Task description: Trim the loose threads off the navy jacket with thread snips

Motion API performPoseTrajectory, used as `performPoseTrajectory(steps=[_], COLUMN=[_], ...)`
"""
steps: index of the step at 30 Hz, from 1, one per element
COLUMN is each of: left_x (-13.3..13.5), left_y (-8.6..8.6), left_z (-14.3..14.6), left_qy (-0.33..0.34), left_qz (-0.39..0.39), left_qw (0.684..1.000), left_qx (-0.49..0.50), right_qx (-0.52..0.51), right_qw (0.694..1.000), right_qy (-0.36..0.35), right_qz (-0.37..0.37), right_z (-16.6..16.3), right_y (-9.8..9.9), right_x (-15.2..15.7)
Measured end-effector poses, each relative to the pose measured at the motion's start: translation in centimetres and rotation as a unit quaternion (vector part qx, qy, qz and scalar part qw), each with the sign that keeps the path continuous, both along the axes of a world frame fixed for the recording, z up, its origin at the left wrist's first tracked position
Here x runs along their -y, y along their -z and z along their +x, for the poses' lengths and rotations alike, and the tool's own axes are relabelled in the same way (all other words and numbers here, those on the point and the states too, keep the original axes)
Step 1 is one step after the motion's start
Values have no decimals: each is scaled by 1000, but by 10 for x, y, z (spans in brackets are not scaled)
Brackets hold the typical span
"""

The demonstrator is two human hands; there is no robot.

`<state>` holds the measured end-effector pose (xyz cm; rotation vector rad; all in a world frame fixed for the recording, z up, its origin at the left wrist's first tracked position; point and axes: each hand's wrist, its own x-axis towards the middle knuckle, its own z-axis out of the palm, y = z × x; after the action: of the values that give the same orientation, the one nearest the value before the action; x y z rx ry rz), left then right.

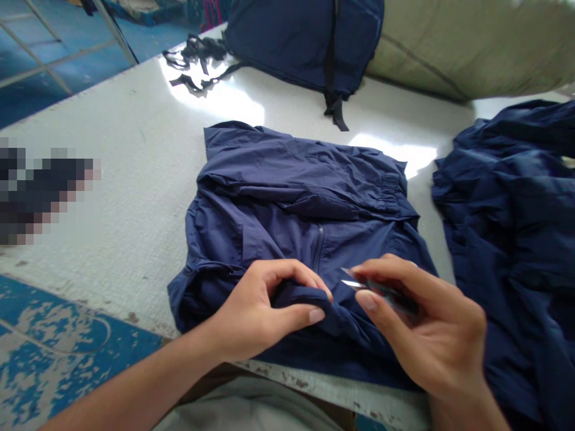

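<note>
A navy blue jacket [287,233] with a zipper lies folded on the table in front of me. My left hand [269,305] pinches a fold of its fabric between thumb and fingers near the front edge. In my right hand [426,323] is a pair of thread snips [381,290], dark-handled, held between thumb and fingers. Their bright metal blade tips point left, apart from each other and just short of the fabric in my left hand. The palm hides part of the handles.
More navy garments [512,221] are heaped on the right. Behind stand a navy bundle [300,42] with black straps and a big olive sack [471,42]. Loose black strips [197,60] lie at the back left of the white table [130,149]. A pixelated dark object sits at left.
</note>
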<state>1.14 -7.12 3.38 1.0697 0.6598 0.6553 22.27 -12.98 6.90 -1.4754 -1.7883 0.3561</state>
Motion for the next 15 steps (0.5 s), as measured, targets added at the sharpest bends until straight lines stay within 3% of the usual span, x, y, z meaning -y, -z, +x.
performPoseTrajectory(steps=[6, 15], left_x=[-2, -9], left_y=[0, 2], left_z=[-7, -24], left_qy=[-54, -49], left_qz=[44, -26], left_qw=[997, 998], left_qx=[37, 4], right_qx=[-112, -193], right_qw=[989, 950], right_qy=[-20, -27], right_qz=[-95, -244], right_z=[0, 8], right_y=[-1, -1], right_x=[-2, -2])
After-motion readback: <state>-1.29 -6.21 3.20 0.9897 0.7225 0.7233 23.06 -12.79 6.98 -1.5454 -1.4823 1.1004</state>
